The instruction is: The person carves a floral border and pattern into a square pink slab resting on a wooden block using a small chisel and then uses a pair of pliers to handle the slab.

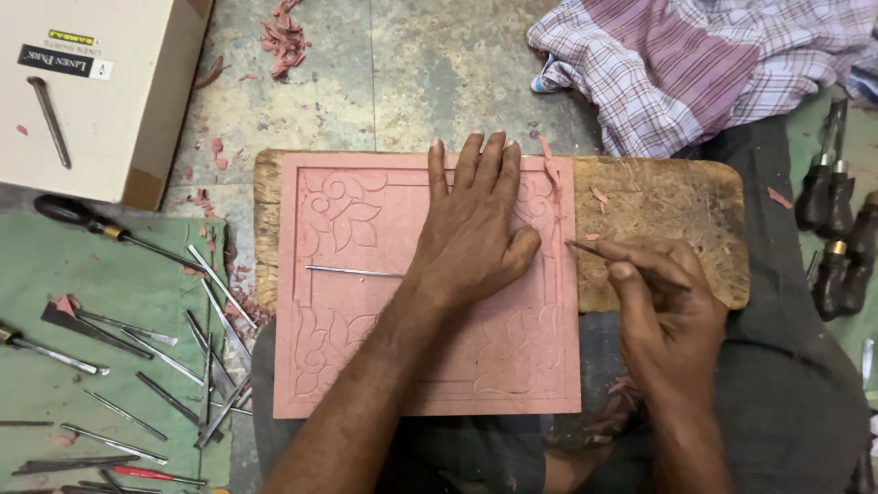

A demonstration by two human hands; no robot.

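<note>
**Pink carving slab on wooden block, with tools: head view**

Item: square pink slab (pixel 366 274), flat on a worn wooden block (pixel 672 206) across the person's lap. Floral relief in its corners, a border line cut along the edges. The slab covers the block's left part; the block's long axis runs left to right.

Left hand (pixel 476 229): palm down on the slab, fingers spread and pointing far, pressing it in place. A thin metal rod (pixel 352 272) lies on the slab just left of this hand, long axis left to right.

Right hand (pixel 663 297): fingers pinched around a slim carving tool (pixel 590 249), its tip pointing left at the slab's right edge, shaft running right and slightly near into the hand.

Containers: cardboard box (pixel 101 101), far left, closed; one dark punch (pixel 50 119) lies on its lid.

Surroundings: green cloth (pixel 55 302), near left, strewn with many loose chisels (pixel 183 366). Dark-handled tools (pixel 832 220) at right. Checked cloth (pixel 695 64), far right. Pink shavings (pixel 285 37) on the floor.
</note>
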